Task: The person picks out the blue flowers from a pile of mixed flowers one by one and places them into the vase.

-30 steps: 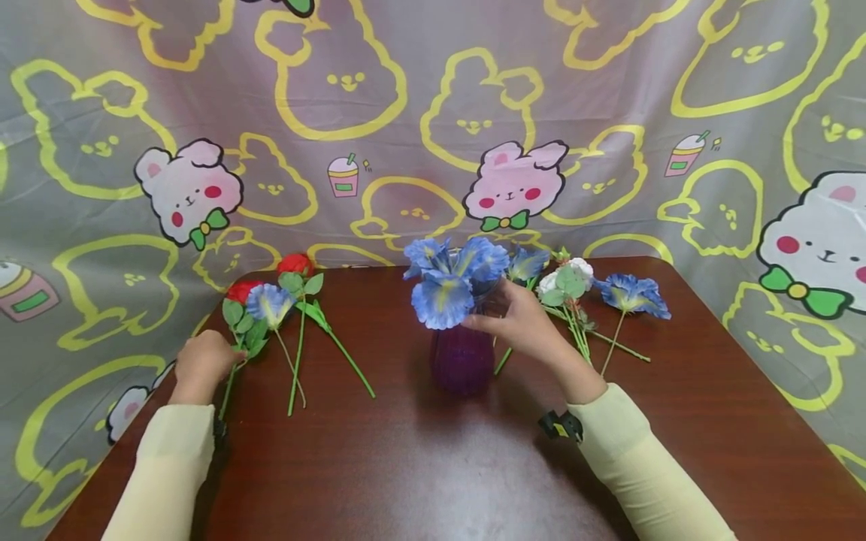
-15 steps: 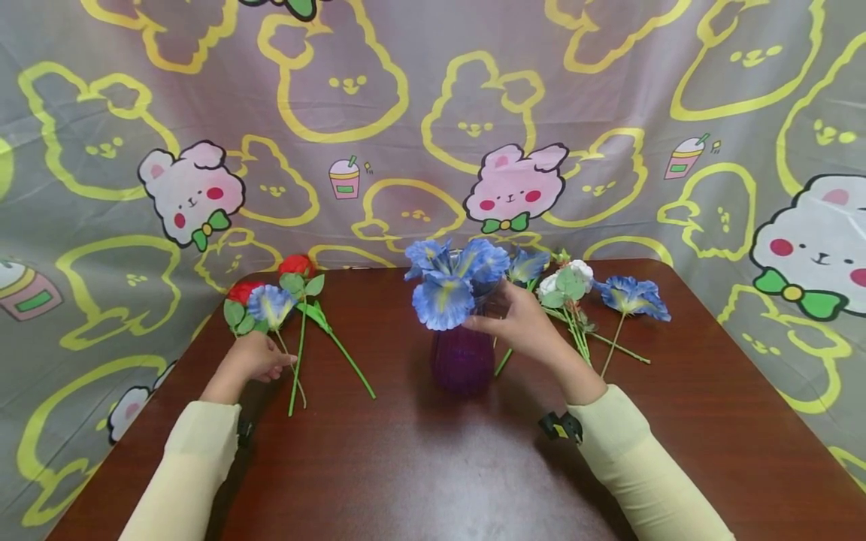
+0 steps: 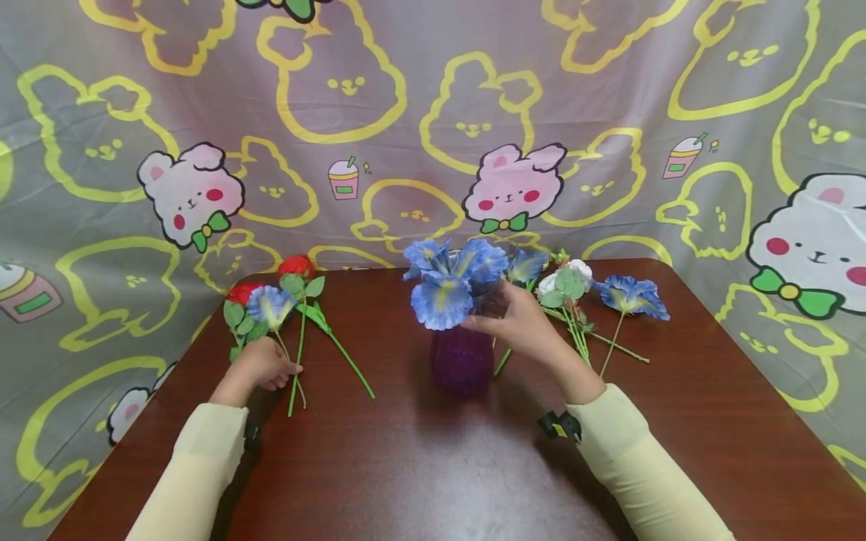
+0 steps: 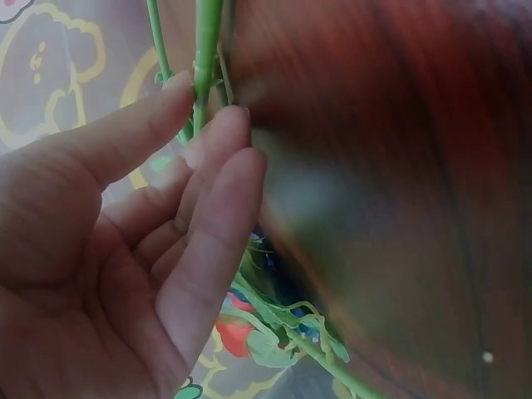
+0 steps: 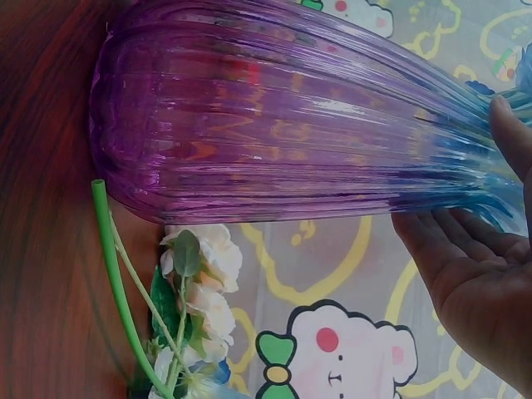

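Clock read from the head view, purple vase (image 3: 463,364) at the centre, twelve at the far edge of the table (image 3: 433,481).

Vase upright on the wood, several large blue blooms (image 3: 443,300) spreading over its mouth. Right hand (image 3: 524,319) grips the neck from the three o'clock side, thumb on the near face, other fingers curled round behind; the right wrist view shows violet glass turning blue near the grip.

Left hand (image 3: 260,364) at nine o'clock. Fingers narrow: thumb and forefinger close about the green stem of the farther red rose (image 3: 295,264), whose head lies at ten. Firmness of the pinch: cannot tell. A thin tan stem, from the left-side blue flower (image 3: 271,304), runs just beside it. Nearer red rose (image 3: 242,291), partly covered by that flower, also toward ten. Loose green stem (image 3: 348,363) slants between hand and vase.

Blue flower behind the vase (image 3: 528,263) at one; white flowers (image 3: 575,274) at two; wide blue flower (image 3: 632,295) between two and three. Patterned cloth (image 3: 392,161) hangs beyond, twelve o'clock.
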The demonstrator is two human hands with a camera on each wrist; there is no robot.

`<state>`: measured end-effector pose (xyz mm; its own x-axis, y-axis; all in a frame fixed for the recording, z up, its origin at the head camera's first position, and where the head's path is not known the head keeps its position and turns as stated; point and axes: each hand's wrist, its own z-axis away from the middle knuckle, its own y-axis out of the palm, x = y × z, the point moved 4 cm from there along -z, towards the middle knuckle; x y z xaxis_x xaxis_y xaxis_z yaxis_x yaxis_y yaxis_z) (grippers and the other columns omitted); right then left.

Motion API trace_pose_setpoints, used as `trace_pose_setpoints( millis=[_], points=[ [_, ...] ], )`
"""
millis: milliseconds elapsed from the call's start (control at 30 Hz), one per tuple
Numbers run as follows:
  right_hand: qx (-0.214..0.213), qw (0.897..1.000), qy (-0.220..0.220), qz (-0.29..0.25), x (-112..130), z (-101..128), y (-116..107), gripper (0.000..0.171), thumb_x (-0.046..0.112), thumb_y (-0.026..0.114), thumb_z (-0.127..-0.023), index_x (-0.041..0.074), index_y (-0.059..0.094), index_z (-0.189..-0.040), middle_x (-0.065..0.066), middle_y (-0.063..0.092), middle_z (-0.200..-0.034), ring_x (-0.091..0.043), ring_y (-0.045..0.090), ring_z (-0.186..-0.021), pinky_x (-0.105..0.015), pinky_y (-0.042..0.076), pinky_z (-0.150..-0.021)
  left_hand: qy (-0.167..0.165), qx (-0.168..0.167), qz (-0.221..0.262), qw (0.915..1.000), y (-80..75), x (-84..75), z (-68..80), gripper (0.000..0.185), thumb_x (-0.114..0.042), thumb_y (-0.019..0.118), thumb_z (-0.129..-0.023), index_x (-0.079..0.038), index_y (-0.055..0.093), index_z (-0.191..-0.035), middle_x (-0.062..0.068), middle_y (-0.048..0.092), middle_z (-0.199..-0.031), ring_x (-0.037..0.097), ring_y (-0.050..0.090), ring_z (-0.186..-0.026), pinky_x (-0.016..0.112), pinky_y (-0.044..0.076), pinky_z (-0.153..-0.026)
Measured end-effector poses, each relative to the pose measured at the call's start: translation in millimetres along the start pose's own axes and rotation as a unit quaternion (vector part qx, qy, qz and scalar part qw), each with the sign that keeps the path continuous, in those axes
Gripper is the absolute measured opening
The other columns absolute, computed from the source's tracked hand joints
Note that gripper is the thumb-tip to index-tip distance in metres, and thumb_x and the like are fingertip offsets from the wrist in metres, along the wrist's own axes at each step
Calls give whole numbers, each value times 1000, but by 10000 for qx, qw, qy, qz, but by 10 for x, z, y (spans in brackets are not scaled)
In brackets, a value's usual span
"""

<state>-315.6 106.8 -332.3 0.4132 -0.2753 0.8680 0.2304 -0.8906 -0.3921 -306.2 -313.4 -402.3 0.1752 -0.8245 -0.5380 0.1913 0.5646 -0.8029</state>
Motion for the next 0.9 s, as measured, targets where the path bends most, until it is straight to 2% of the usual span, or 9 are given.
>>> trace_pose_setpoints(
  millis=[367, 533, 700, 900],
  points=[
    [-13, 9999, 11, 106, 1, 4, -2, 59, 20, 82, -81, 0, 54, -129, -17, 63, -121, -29, 60, -113, -42, 49, -94, -53, 114, 13, 9999, 23, -41, -18, 20, -4, 68, -86, 5, 63, -69, 9, 63, -58, 19, 64, -52, 35, 57, -53],
    [-3, 10000, -6, 81, -2, 2, 0, 61, 21, 82, -81, 1, 53, -131, -16, 62, -123, -28, 60, -114, -42, 49, -95, -77, 186, 167, 9997, 5, -67, -20, 17, -1, 67, -85, 7, 64, -70, 10, 63, -58, 20, 64, -52, 35, 57, -53],
    [23, 10000, -93, -22, 0, -2, 2, 62, 19, 82, -80, 1, 52, -132, -16, 62, -124, -28, 60, -114, -42, 49, -94, -41, 182, 281, 9994, -28, -150, -36, 17, 0, 66, -85, 9, 66, -71, 10, 63, -56, 19, 64, -51, 35, 57, -53],
    [31, 9997, -207, -155, 10, -4, -1, 61, 16, 82, -80, -1, 52, -131, -17, 62, -123, -28, 60, -113, -40, 49, -94, 137, 80, 409, 9990, 0, -352, -69, 17, -1, 66, -87, 10, 66, -73, 10, 64, -57, 20, 65, -51, 38, 58, -56]
  ],
)
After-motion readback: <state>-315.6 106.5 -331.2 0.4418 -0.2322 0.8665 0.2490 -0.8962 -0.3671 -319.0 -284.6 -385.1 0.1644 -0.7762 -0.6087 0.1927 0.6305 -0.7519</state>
